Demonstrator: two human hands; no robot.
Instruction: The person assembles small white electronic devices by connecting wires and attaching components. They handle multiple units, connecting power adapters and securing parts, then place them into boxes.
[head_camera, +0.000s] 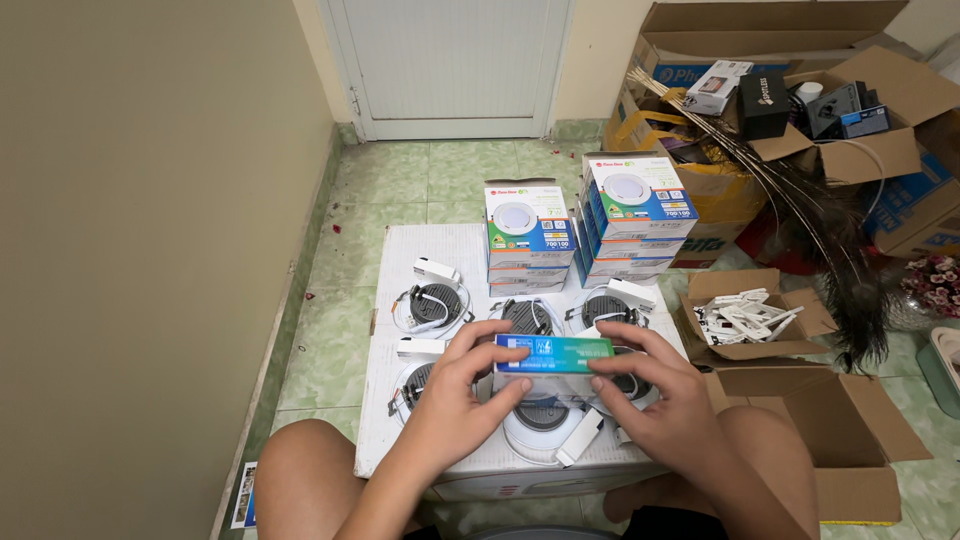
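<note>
A small white retail box with a blue-green side (553, 355) is held between both hands above a white cardboard surface (400, 400). My left hand (455, 405) grips its left end, my right hand (665, 400) its right end. Several round recessed lamps with white driver blocks lie around it, such as one (432, 303) at the back left and another white one (540, 430) just under the box. Two stacks of the same printed boxes stand behind: a lower stack (527, 238) and a taller one (634, 215).
An open carton of white plastic clips (745, 315) and an empty open carton (850, 430) sit on the tiled floor to the right. Larger cartons with mixed goods (800, 110) and dry twigs stand at the back right. A wall runs along the left; a door (450, 60) is ahead.
</note>
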